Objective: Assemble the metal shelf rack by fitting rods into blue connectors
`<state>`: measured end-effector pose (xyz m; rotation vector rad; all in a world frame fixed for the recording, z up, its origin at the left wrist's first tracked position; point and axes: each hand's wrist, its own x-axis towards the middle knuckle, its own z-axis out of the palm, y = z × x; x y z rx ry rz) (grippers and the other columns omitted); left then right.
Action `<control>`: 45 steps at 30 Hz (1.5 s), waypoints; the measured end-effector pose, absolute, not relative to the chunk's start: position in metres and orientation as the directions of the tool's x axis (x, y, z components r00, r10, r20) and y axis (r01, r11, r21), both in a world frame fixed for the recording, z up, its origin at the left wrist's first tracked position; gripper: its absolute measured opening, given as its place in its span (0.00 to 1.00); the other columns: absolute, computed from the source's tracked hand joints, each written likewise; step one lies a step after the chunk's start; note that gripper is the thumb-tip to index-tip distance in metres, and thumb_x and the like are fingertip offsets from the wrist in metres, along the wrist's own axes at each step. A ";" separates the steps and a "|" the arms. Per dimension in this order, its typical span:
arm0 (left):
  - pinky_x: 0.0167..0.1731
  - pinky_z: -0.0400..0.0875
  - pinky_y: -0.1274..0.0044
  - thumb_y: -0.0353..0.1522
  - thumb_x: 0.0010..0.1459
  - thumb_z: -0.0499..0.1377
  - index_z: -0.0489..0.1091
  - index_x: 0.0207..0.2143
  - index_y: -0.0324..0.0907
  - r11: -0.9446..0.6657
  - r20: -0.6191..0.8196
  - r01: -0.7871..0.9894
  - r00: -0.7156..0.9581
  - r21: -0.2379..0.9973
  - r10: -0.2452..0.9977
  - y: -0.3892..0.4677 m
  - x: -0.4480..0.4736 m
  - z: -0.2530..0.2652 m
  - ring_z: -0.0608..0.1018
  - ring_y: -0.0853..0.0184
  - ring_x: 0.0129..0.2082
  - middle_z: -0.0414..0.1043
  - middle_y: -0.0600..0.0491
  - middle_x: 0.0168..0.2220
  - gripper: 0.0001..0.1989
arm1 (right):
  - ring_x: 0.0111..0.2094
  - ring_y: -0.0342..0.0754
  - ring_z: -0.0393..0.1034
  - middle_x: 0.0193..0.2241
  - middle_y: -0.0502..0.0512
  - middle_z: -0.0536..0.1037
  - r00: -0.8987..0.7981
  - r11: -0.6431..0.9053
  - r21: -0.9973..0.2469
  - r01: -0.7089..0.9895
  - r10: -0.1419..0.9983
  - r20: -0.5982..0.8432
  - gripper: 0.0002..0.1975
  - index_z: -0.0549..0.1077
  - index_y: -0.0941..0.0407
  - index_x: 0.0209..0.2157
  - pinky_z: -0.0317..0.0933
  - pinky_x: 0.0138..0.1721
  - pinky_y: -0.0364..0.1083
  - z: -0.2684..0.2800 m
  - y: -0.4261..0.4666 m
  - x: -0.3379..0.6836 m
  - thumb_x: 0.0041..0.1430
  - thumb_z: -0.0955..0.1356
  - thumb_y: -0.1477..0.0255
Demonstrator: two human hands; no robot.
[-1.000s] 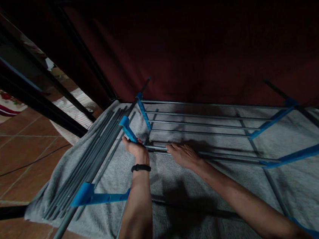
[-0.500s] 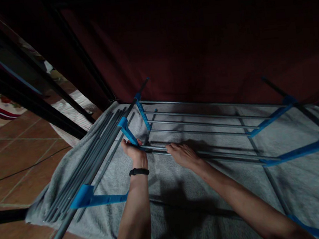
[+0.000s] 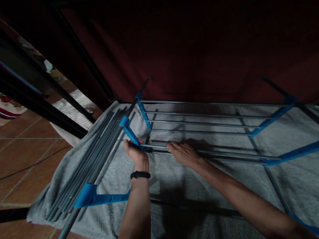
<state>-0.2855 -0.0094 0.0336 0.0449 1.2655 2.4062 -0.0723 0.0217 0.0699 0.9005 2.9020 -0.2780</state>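
Observation:
A rack of grey metal tubes and blue plastic brackets, like a drying rack, lies on a grey blanket. My left hand (image 3: 136,152), a black band on its wrist, is closed around the lower end of a blue bracket (image 3: 130,131) where the tube ends meet it. A short way to the right, my right hand (image 3: 183,153) grips a grey metal tube (image 3: 231,154) from above. That tube runs right to another blue bracket (image 3: 299,152). A nearer blue bracket (image 3: 99,198) sits on the left pole, its tip partly behind my left forearm.
Several loose grey tubes (image 3: 88,161) lie side by side on the blanket (image 3: 184,193) at the left. Behind the rack rises a dark red fabric panel (image 3: 192,55). Black bars (image 3: 32,102) cross the left side above a tiled floor (image 3: 15,161) with a thin cable.
The left bracket, pole and my left hand have shifted very slightly to the right. Both hands keep their grips.

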 end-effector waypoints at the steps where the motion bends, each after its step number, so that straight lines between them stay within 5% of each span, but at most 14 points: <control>1: 0.22 0.62 0.79 0.48 0.63 0.54 0.61 0.27 0.44 -0.489 -0.165 -0.334 -0.920 0.806 0.355 -0.010 -0.284 0.033 0.68 0.72 0.17 0.64 0.59 0.20 0.19 | 0.51 0.51 0.75 0.53 0.60 0.77 -0.824 0.812 -0.143 0.566 0.551 -0.135 0.19 0.68 0.52 0.57 0.64 0.48 0.48 0.070 0.022 -0.072 0.74 0.54 0.74; 30: 0.30 0.65 0.77 0.46 0.64 0.57 0.70 0.27 0.41 -0.445 -0.124 -0.286 -0.925 0.849 0.359 -0.016 -0.275 0.025 0.71 0.70 0.23 0.70 0.56 0.23 0.20 | 0.50 0.53 0.75 0.53 0.58 0.78 -0.818 0.803 -0.154 0.576 0.562 -0.125 0.21 0.69 0.52 0.57 0.63 0.49 0.49 0.072 0.022 -0.072 0.77 0.51 0.67; 45: 0.30 0.65 0.78 0.41 0.68 0.52 0.67 0.27 0.41 -0.453 -0.153 -0.357 -0.891 0.817 0.427 -0.017 -0.279 0.026 0.70 0.71 0.21 0.68 0.56 0.22 0.18 | 0.51 0.52 0.75 0.52 0.56 0.79 -0.810 0.785 -0.208 0.584 0.581 -0.083 0.17 0.71 0.51 0.55 0.64 0.49 0.48 0.071 0.021 -0.073 0.76 0.56 0.66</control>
